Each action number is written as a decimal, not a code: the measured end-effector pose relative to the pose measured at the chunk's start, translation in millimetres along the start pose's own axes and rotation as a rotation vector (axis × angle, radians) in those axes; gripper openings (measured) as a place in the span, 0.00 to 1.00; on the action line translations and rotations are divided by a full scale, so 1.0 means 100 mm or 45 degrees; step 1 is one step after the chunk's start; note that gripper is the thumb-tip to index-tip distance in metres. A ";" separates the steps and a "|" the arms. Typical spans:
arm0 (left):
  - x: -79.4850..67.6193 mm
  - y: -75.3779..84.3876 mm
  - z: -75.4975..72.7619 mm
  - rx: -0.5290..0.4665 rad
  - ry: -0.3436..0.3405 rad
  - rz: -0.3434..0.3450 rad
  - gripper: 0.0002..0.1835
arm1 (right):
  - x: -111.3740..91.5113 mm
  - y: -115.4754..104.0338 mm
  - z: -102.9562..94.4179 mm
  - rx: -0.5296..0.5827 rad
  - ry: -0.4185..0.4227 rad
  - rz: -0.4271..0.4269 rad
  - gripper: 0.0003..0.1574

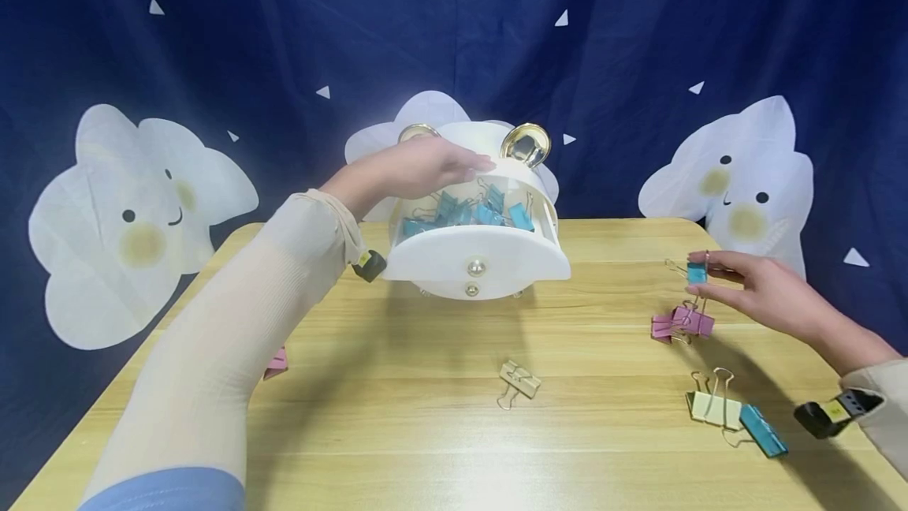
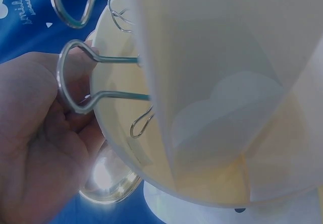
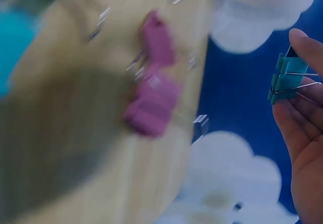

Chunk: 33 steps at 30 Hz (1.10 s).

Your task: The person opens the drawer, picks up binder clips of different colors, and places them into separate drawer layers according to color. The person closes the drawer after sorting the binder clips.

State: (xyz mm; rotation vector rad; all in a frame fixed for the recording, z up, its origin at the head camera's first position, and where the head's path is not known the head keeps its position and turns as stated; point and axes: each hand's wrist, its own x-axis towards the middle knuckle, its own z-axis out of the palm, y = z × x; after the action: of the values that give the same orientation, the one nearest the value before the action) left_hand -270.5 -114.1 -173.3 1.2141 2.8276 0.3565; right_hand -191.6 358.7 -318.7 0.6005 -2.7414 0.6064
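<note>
My left hand (image 1: 430, 164) rests on the top front of a white rounded box (image 1: 521, 173), its fingers lying over the edge. Below it, the box's drawer (image 1: 433, 253) stands pulled out and holds several teal binder clips (image 1: 489, 214). In the left wrist view, wire clip handles (image 2: 75, 77) stick out past the drawer wall, beside the palm. Over the right side of the table, my right hand (image 1: 769, 294) pinches a teal binder clip (image 3: 291, 75) between thumb and fingers. Pink binder clips (image 1: 691, 322) lie on the table just below that hand.
Nearer me on the right lie a pale yellow binder clip (image 1: 715, 410) and a teal one (image 1: 763, 430). Another yellow clip (image 1: 520, 378) is mid-table. A pink clip (image 1: 277, 363) shows partly behind my left sleeve. Gold disc-shaped ears (image 1: 526, 145) top the box; a blue curtain (image 1: 610, 46) hangs behind.
</note>
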 end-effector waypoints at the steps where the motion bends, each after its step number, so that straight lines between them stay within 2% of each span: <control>1: 0.00 0.00 0.00 -0.002 -0.002 0.001 0.22 | 0.04 -0.06 -0.01 0.001 0.008 -0.015 0.26; 7: 0.00 -0.01 0.00 0.000 -0.003 0.002 0.22 | 0.29 -0.45 -0.06 -0.019 0.007 -0.117 0.28; 10: -0.01 -0.01 0.00 0.002 -0.001 0.007 0.22 | 0.41 -0.61 -0.07 -0.017 0.015 -0.216 0.28; 14: -0.01 -0.02 0.01 0.010 0.002 0.015 0.22 | 0.57 -0.80 -0.07 0.005 0.081 -0.366 0.27; 17: -0.01 -0.03 0.01 0.015 0.005 0.016 0.21 | 0.70 -0.95 -0.07 0.033 0.104 -0.431 0.27; 20: -0.01 -0.03 0.01 0.024 0.004 0.020 0.21 | 0.81 -1.12 -0.08 0.065 0.085 -0.455 0.28; 26: -0.01 -0.03 0.01 0.023 0.006 0.017 0.22 | 1.02 -1.42 -0.02 0.103 0.051 -0.437 0.28; 33: 0.01 -0.04 0.01 0.032 0.008 0.022 0.22 | 1.19 -1.62 0.08 0.198 -0.040 -0.413 0.28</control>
State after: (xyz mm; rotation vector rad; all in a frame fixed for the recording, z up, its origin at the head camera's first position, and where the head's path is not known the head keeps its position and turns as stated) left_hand -273.5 -116.0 -175.6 1.2447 2.8374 0.3276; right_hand -224.7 181.1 -230.4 1.0719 -2.5580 0.7358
